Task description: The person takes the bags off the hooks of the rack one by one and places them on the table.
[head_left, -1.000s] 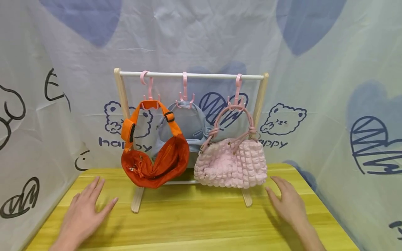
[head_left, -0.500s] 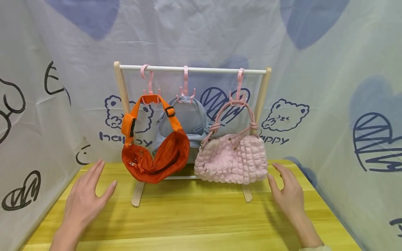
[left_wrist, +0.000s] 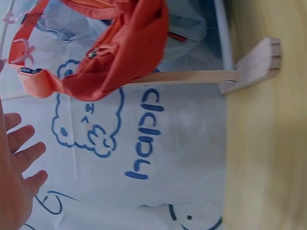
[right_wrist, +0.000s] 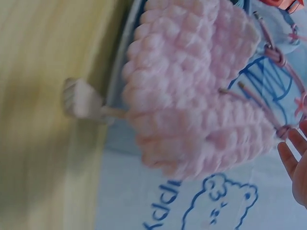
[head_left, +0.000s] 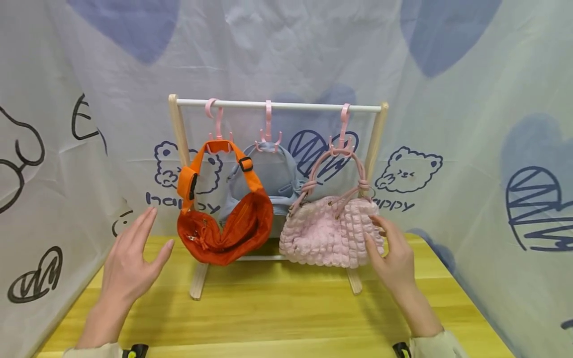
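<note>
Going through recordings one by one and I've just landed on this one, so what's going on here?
A person has both bare hands up in front of a small rack, where an orange-red waist bag, a light-blue bag and a pink puffy handbag hang from pink hooks. The right hand is at the handbag's outer side; whether it touches is hard to tell. The left hand is near the waist bag but apart from it. Neither hand grips anything.

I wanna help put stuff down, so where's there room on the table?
The table is bare in front of the rack, between the left hand and right hand, and in a strip between the right hand and the side cloth. Crowded: along the rack, where the orange bag and pink bag partly cover the blue bag.
</note>
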A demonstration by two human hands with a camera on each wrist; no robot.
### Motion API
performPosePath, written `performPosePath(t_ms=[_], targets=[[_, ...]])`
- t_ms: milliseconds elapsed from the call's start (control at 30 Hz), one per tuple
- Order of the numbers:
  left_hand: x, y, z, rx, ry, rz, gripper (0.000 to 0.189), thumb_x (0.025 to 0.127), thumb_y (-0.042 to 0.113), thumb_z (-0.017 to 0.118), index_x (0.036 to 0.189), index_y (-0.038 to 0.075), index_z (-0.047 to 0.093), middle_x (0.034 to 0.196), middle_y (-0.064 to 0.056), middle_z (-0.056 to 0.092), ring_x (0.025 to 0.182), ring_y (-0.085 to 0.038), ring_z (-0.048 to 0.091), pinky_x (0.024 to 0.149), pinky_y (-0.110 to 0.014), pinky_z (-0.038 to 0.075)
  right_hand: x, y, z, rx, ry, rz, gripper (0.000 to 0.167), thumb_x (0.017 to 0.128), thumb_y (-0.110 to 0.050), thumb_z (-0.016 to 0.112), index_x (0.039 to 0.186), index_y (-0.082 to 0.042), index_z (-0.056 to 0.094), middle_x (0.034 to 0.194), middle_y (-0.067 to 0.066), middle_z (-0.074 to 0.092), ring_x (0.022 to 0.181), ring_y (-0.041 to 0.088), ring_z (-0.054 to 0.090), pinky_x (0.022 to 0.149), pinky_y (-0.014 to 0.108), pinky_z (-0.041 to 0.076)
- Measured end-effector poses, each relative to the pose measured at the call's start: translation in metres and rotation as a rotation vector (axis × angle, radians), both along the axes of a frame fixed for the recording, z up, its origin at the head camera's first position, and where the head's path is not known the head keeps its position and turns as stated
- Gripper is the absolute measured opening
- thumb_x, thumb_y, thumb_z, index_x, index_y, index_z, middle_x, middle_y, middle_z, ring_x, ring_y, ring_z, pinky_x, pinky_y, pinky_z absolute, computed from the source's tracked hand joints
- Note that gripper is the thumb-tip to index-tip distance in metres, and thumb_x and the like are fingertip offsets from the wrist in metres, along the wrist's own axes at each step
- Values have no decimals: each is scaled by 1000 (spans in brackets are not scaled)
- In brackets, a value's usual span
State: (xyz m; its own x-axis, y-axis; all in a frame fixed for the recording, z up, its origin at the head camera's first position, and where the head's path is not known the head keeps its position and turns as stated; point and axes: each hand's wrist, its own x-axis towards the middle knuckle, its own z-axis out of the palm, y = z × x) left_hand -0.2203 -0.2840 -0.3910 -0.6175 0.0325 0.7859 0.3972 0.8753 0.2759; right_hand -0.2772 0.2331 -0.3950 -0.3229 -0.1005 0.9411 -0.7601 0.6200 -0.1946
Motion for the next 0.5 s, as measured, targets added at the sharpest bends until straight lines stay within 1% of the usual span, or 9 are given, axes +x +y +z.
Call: performPosePath(t_ms=[200, 300, 433, 500], targets=[[-10, 4, 19, -10, 79, -26, 74, 100, 53, 57, 160, 14, 42, 161, -11, 45, 137, -45, 48, 117, -62, 35, -7, -24, 22, -4, 24, 50, 47, 88, -4, 70, 134, 6, 63, 127, 17, 70, 109, 35, 67, 96, 19, 51], [-15, 7, 30, -20, 113, -38, 75, 101, 59, 52, 160, 13, 42, 161, -10, 46, 136, -45, 49, 117, -61, 35, -11, -35, 32, 0, 25, 76, 45, 91, -6, 69, 135, 5, 63, 128, 17, 69, 110, 34, 67, 95, 24, 53], [-19, 10, 42, -22, 126, -57, 75, 101, 60, 50, 160, 14, 42, 161, -10, 45, 137, -45, 49, 119, -58, 34, -16, -48, 40, 6, 29, 113, 45, 93, -7, 69, 136, 4, 62, 129, 15, 69, 110, 32, 67, 94, 23, 52], [-21, 12, 47, -21, 128, -65, 75, 101, 60, 50, 160, 15, 42, 161, -10, 45, 138, -45, 49, 118, -59, 35, -19, -53, 43, 11, 37, 128, 46, 92, -7, 70, 137, 3, 62, 129, 13, 69, 109, 32, 67, 94, 23, 52]])
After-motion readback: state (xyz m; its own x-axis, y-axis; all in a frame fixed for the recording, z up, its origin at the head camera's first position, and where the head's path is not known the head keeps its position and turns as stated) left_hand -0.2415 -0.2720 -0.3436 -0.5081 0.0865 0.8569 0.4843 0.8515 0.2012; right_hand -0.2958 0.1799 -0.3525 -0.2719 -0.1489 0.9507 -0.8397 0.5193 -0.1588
